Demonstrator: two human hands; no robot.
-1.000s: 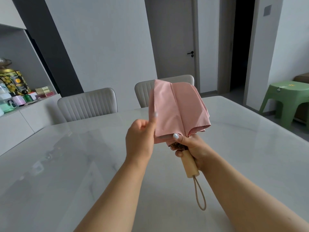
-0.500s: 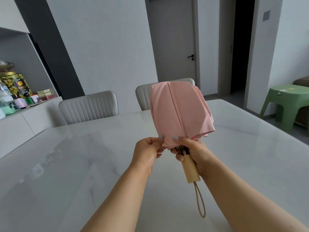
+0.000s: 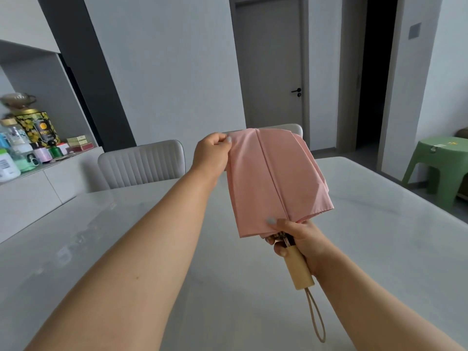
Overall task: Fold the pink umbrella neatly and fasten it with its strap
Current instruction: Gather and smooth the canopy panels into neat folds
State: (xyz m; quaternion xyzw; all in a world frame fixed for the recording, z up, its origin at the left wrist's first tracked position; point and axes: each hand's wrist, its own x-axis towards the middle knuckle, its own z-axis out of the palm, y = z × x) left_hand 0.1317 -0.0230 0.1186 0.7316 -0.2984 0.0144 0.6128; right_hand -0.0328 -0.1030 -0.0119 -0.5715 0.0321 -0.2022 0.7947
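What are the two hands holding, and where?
The pink umbrella: right hand grips its wooden handle, left hand pinches the canopy's top edge.

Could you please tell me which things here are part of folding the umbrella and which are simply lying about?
In the job:
pink umbrella
wooden handle
left hand
right hand

Lying about:
green stool
grey chair
tins and bottles on the sideboard

Head-worn view, forward and downward
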